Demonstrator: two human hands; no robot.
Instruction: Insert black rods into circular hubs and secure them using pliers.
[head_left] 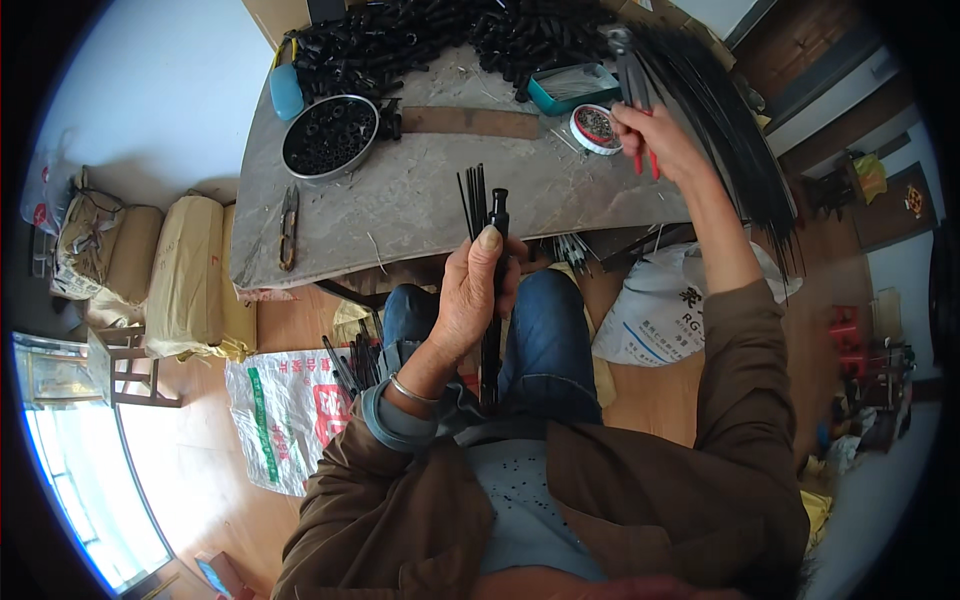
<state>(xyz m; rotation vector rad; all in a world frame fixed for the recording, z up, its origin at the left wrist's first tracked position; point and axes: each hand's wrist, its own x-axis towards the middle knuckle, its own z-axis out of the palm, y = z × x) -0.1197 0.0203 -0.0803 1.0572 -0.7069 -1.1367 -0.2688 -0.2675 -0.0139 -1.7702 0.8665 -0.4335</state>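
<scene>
Over my lap, my left hand (474,285) is closed around a slim black tubular part (499,212) and several thin black rods (474,195). Their upper ends stick up above my thumb, and a dark length runs down below the fist between my knees. Out at the right of the table, my right hand (657,138) grips pliers (629,75) with red handles, jaws pointing away from me. That hand is beside a round white-and-red tub (597,130) of small metal pieces. Whether its fingers also touch the tub, I cannot tell.
Black tubular parts (400,45) are heaped at the table's far edge. A metal bowl (378,130) holds black rings; snips (289,228) lie nearer. A teal tray (545,104) and long black strips (735,130) are at the right. White sacks (650,310) stand below the table.
</scene>
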